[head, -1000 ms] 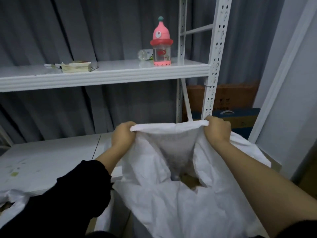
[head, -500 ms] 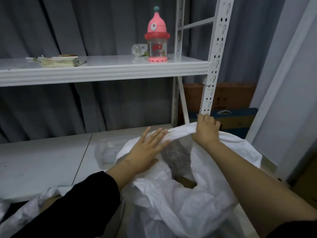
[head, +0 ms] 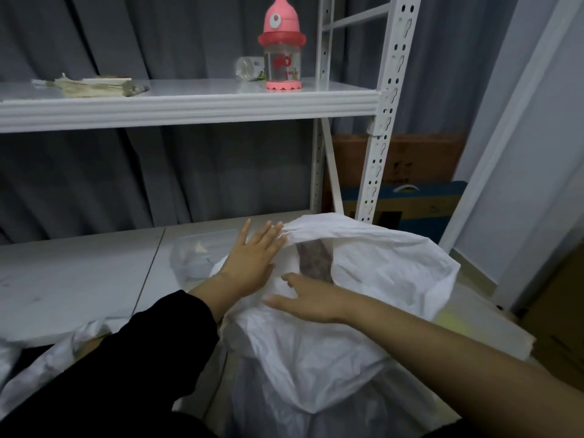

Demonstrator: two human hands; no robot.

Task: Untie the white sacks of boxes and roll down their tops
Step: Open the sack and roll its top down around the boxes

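Sack point(head: 363, 311) stands untied, top half rolled; left hand point(head: 252, 263) and right hand point(head: 311, 300) lie flat, fingers spread, gripping nothing. Next, likely regrip the rim.

Both hands lie flat on the white sack point(head: 363, 311): the left hand point(head: 252, 260) at its rim, the right hand point(head: 311, 300) on its near fold. A pink-capped bottle point(head: 282, 55) stands on the white shelf point(head: 189, 104) above.

The sack point(head: 363, 311) is plain white, and the far bottle point(head: 282, 45) has a pink cap. The curtain point(head: 158, 36) is grey, the left sleeve point(head: 126, 368) black.
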